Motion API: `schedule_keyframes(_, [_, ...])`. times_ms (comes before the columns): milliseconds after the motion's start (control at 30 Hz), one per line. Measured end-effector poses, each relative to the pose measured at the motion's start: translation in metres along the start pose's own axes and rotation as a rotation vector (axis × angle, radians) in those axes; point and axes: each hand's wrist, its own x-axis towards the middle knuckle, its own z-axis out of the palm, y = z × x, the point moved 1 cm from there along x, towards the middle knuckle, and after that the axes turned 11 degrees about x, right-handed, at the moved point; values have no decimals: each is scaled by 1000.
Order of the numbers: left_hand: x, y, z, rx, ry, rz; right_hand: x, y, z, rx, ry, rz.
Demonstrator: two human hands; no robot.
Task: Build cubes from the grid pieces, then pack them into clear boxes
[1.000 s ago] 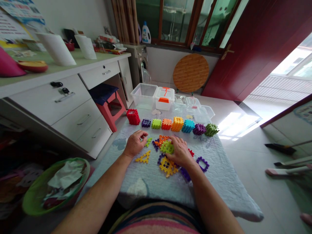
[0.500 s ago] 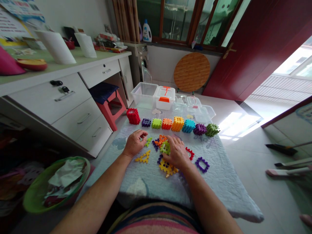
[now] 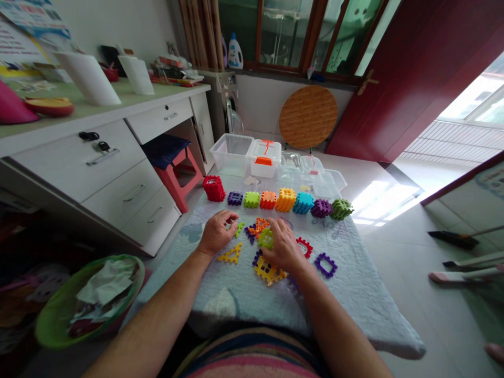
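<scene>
My right hand (image 3: 284, 245) grips a light green square building tile (image 3: 265, 238) between thumb and fingers, just above the loose pieces. My left hand (image 3: 216, 232) rests on the cloth with curled fingers and a gap to the thumb. Beside its thumb lies a light green toothed piece (image 3: 239, 229), partly hidden. Nearer me is a yellow triangle frame (image 3: 231, 254). An orange triangle piece (image 3: 260, 226) overlaps a purple piece (image 3: 249, 234). A yellow square tile (image 3: 266, 270) lies below my right hand, a red tile (image 3: 305, 247) and a purple frame (image 3: 326, 265) to its right.
A row of colour-sorted tile stacks, from red (image 3: 213, 189) to dark green (image 3: 342, 209), crosses the table. Behind stand an open clear bin (image 3: 232, 152), a lidded box with orange latches (image 3: 264, 159) and smaller clear containers. A green basket (image 3: 90, 299) is on the left.
The green tile in my right hand has tilted slightly, and that hand has shifted a little, baring more of the red tile. My left hand stays in place.
</scene>
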Motion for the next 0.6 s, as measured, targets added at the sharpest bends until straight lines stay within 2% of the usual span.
schedule_keyframes(267, [0, 0, -1, -19, 9, 12, 1, 8, -2, 235, 36, -27])
schedule_keyframes(367, [0, -1, 0, -24, 9, 19, 4, 11, 1, 357, 66, 27])
schedule_keyframes(500, [-2, 3, -3, -25, 9, 27, 11, 14, 8, 709, 107, 147])
schedule_keyframes(600, [-2, 17, -12, -32, -9, 120, 17, 15, 13, 1023, 97, 198])
